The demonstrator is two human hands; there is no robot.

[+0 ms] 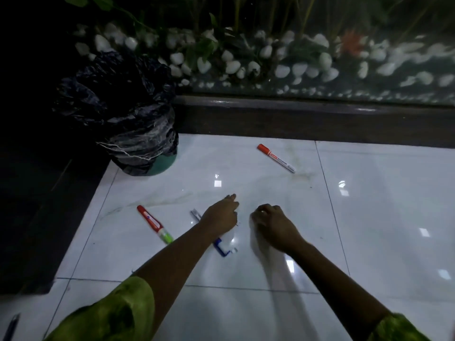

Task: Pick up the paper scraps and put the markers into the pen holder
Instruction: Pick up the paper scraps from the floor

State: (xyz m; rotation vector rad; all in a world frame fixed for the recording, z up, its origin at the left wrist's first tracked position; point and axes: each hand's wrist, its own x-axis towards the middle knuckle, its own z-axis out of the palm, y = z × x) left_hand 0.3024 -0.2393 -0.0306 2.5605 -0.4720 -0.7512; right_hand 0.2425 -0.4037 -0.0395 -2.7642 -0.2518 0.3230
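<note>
Three markers lie on the glossy white floor tiles. An orange-capped marker (275, 158) lies farthest away, right of centre. A red and green marker (155, 224) lies to the left. A blue and white marker (222, 247) lies mostly under my left forearm. My left hand (220, 214) reaches down to the floor, fingers close together, just above the blue marker. My right hand (270, 223) is beside it with its fingers curled in; something pale shows at the knuckles, but I cannot tell what. No paper scraps or pen holder are plainly visible.
A green bin lined with a black plastic bag (128, 119) stands at the far left on the tile edge. A dark ledge (307, 119) and a glass tank with white pebbles run along the back. A dark pen (12, 327) lies at the bottom left.
</note>
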